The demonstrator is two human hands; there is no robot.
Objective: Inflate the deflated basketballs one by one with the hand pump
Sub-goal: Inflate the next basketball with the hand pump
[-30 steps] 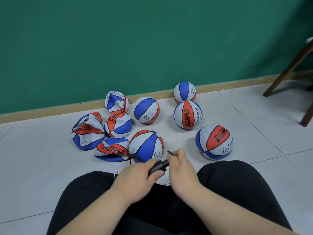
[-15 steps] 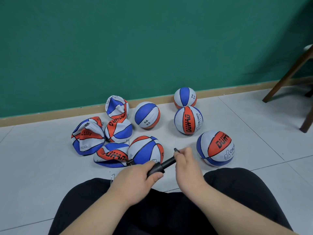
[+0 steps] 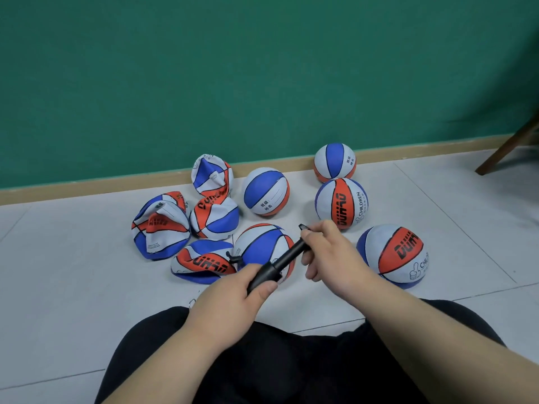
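A black hand pump (image 3: 280, 262) lies slanted between my hands, its rod drawn out. My left hand (image 3: 233, 301) grips the pump's barrel. My right hand (image 3: 329, 252) pinches the handle end at the upper right. A short black hose (image 3: 234, 259) runs from the barrel to the round red, white and blue basketball (image 3: 262, 246) right behind the pump. Several crumpled, deflated balls lie to its left, one flat ball (image 3: 201, 262) touching it. Several round balls sit behind and to the right, the nearest (image 3: 392, 255) beside my right hand.
I sit on a pale tiled floor (image 3: 73, 287) with black-trousered legs (image 3: 291, 368) in front of me. A green wall (image 3: 262, 68) with a tan skirting board stands behind the balls. A wooden chair leg (image 3: 507, 150) slants in at the far right.
My right hand has pulled the pump handle away up and to the right, so the rod is drawn much further out. The left hand has kept its hold on the barrel.
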